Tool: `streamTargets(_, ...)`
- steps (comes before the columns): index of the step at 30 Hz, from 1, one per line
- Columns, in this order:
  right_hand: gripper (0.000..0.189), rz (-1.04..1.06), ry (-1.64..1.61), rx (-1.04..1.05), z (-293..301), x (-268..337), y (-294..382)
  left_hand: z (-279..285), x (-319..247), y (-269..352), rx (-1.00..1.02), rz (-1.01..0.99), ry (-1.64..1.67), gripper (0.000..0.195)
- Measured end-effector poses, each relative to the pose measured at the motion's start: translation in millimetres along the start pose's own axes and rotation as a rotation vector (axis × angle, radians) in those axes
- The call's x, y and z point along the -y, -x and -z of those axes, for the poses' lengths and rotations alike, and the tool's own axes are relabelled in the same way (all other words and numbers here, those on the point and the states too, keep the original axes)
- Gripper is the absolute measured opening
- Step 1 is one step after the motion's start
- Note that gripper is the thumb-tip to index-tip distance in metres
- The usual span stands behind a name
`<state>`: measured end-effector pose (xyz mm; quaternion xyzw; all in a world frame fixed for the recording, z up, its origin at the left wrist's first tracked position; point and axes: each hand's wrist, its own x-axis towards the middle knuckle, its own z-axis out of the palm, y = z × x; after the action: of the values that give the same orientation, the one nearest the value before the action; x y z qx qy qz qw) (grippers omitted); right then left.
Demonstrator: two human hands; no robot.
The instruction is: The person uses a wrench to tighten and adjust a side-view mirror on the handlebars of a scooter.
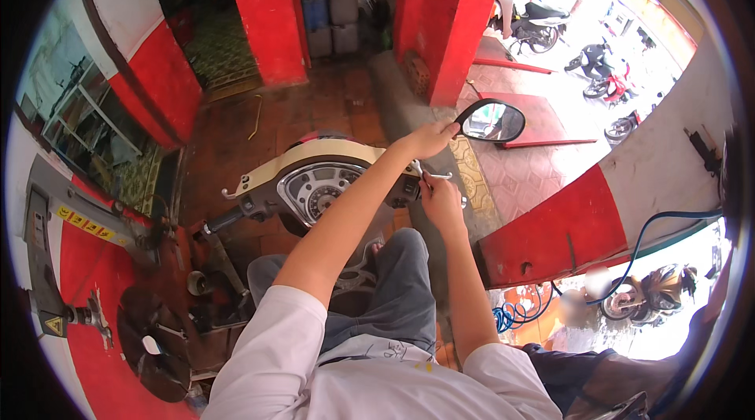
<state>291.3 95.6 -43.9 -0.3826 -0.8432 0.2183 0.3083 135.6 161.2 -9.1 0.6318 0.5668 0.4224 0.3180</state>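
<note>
I sit astride a scooter with a cream handlebar cover and a chrome-rimmed instrument cluster. Reaching across to the right, my left hand grips the inner edge of a black rear-view mirror. Below it, my right hand holds a metal spanner at the base of the mirror's mount, close to the right brake lever. That hand mostly hides the right handlebar grip, and my left forearm covers part of the cluster. The left handlebar grip is free of any hand.
At left stands a tyre-changing machine bearing warning labels. A red-and-white pillar rises ahead, with red ramps beyond it. A blue coiled air hose hangs at right, near another person's dark clothing. Several motorbikes stand outside.
</note>
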Motion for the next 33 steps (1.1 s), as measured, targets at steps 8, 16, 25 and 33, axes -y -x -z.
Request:
streamTargets(8,0.026,-0.053,0.013,0.039,-11,18,2,5,1,0,0.077,0.094,-0.024,0.051)
streamTargets(16,0.025,-0.064,-0.031,0.045,-10,26,0,0,-2,0,0.050,-0.005,0.044,0.044)
streamTargets(25,0.028,-0.076,0.157,0.053,-29,29,-5,0,3,-3,0.054,-0.010,-0.001,0.046)
streamTargets(33,0.041,0.024,0.161,0.156,5,-28,-38,-3,14,-5,-0.009,-0.033,0.051,0.044)
